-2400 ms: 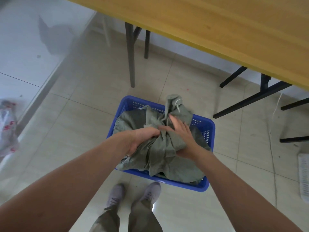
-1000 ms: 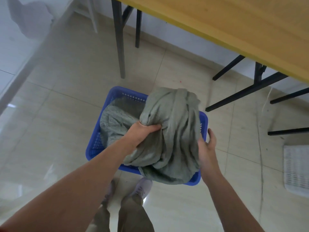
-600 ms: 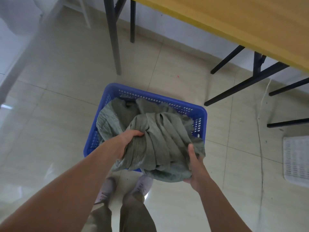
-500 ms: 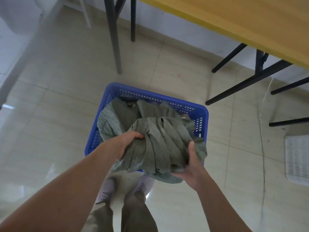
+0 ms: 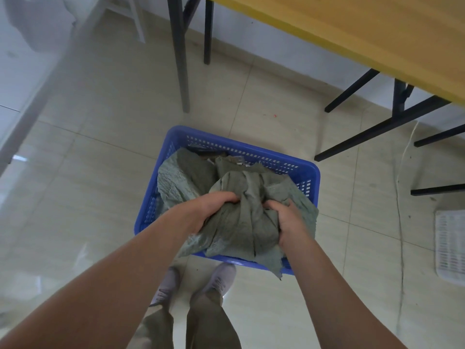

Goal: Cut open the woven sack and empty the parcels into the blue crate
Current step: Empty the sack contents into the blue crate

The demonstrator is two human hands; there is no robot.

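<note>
A grey-green woven sack lies crumpled over a blue crate on the tiled floor. My left hand grips a bunched fold of the sack on its left side. My right hand grips another fold on the right, fingers curled into the cloth. The sack's lower edge hangs over the crate's near rim. A little of what is in the crate shows at the far side behind the sack; I cannot make out separate parcels.
A yellow-topped table with dark metal legs stands beyond the crate. A white perforated tray lies on the floor at the right edge. My shoes are just in front of the crate.
My right hand moved from under the sack's near edge up onto its top and closed on a fold. The sack sank lower into the crate. My left hand kept its grip.
</note>
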